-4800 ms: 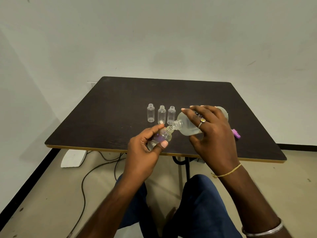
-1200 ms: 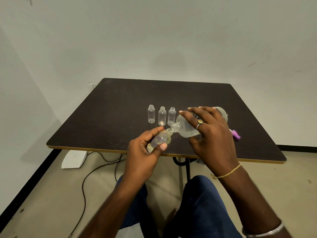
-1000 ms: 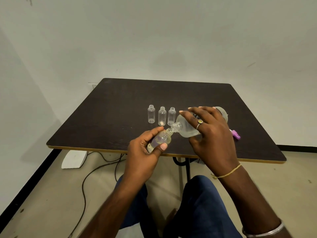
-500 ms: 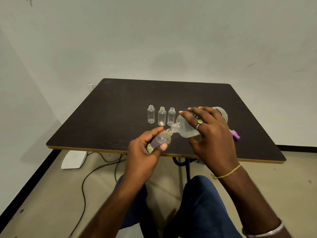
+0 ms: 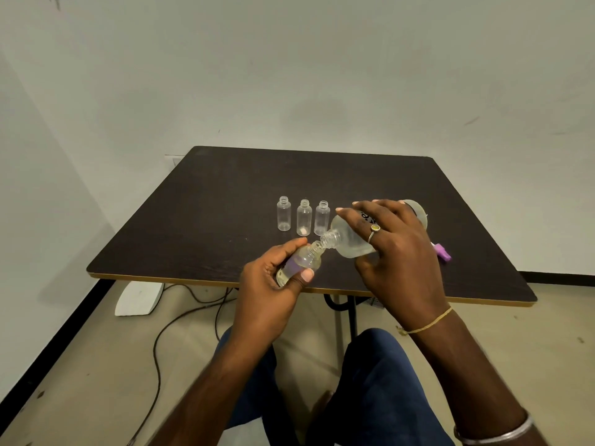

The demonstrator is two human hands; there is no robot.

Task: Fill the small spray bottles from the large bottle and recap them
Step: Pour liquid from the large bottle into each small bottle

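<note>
My left hand (image 5: 273, 284) grips a small clear spray bottle (image 5: 306, 258) with no cap, tilted with its neck up and to the right, above the table's near edge. My right hand (image 5: 399, 252) holds the large clear bottle (image 5: 349, 241) on its side, its open mouth touching the small bottle's neck. Clear liquid lies in the large bottle's lower part. Three more small uncapped bottles (image 5: 303, 217) stand upright in a row just behind my hands. A purple cap (image 5: 441, 252) lies on the table, partly hidden by my right hand.
The dark square table (image 5: 225, 194) has a light-coloured rim at its near edge. Below it lie a black cable (image 5: 167, 333) and a white object (image 5: 138, 299) on the floor. My knees in blue trousers (image 5: 380, 381) sit under the near edge. White walls stand behind and left.
Almost nothing has moved. Both hands hold the same pouring pose, with the large bottle's mouth against the small bottle's neck.
</note>
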